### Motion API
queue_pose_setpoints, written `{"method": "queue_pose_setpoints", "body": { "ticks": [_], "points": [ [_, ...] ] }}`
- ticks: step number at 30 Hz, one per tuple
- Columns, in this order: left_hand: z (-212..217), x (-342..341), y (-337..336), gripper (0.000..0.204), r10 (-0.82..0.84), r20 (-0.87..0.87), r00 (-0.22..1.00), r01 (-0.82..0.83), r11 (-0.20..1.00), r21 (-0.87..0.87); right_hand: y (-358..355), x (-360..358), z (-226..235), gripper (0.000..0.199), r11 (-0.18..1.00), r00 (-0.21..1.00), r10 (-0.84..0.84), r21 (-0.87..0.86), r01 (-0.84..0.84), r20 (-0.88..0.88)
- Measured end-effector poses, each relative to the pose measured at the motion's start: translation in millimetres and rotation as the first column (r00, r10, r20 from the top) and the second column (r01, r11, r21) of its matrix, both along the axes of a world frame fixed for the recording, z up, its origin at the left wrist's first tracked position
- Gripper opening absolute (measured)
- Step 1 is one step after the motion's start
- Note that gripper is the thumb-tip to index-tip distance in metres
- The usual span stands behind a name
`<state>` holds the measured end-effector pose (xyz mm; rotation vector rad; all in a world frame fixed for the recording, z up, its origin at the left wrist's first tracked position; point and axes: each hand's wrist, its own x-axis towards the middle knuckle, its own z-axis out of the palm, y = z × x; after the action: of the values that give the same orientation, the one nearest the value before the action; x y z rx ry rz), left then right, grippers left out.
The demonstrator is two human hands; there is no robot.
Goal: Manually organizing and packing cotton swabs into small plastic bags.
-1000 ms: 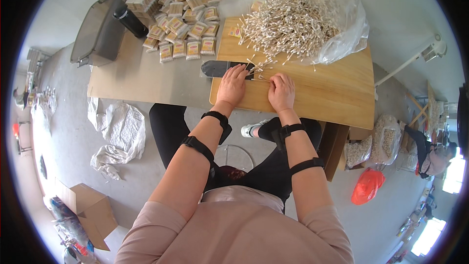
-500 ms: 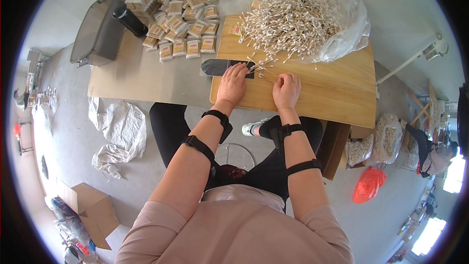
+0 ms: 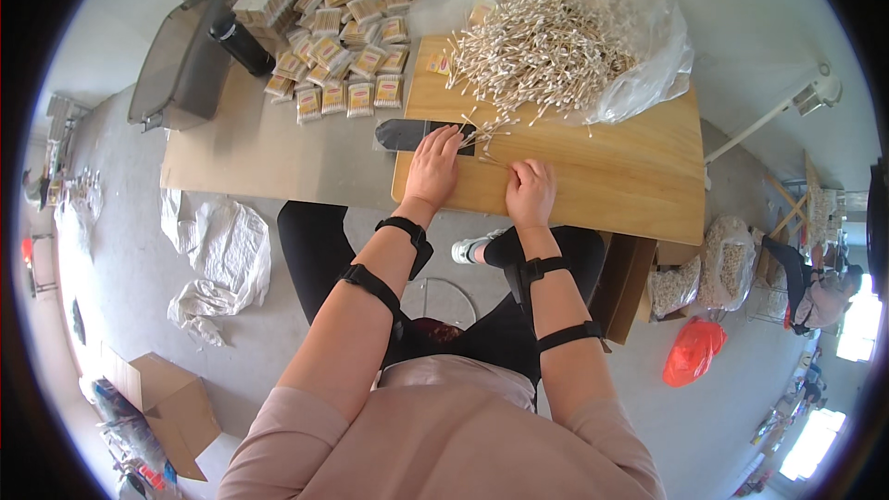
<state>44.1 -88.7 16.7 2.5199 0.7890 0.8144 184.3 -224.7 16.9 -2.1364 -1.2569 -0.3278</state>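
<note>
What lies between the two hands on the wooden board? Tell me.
In the head view, a few loose cotton swabs lie on the wooden board between the left hand and right hand.

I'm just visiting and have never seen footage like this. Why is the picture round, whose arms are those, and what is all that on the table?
There is no machine here: a camera worn on a person's head looks down through a very wide lens, so the picture is round and straight edges bend. The arms coming up from the bottom are that person's own, with black straps on them. The left hand lies flat on a dark flat sleeve at the edge of a wooden board. The right hand rests on the board, its fingertips at a few loose thin sticks. Behind lies a big pile of sticks on clear plastic, and to the left small filled packets in rows. Whether either hand grips anything is too small to tell.
</note>
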Motion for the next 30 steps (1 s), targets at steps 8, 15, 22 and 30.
{"method": "queue_pose_setpoints", "body": {
  "ticks": [8,15,22,30],
  "points": [
    [-0.9,-5.5,-1.2,0.033,0.021,0.074,0.997,-0.024,0.999,0.033,11.1,-9.5,3.4,0.004,0.972,0.954,0.232,-0.001,-0.237,-0.189],
    [-3.0,-4.7,-4.3,0.035,-0.042,0.027,0.999,0.041,0.999,0.034,11.5,-5.7,-2.1,0.004,0.98,0.947,0.19,0.105,-0.168,-0.26],
    [0.1,-3.7,-4.1,0.043,-0.22,-0.112,0.969,0.24,0.945,0.22,9.4,-11.8,4.9,0.012,0.979,0.959,0.199,0.083,-0.185,-0.204],
    [3.3,-1.4,-6.4,0.043,-0.257,-0.158,0.953,0.292,0.921,0.26,6.4,-15.3,5.6,0.013,0.982,0.974,0.186,0.064,-0.179,-0.126]
  ]
}}
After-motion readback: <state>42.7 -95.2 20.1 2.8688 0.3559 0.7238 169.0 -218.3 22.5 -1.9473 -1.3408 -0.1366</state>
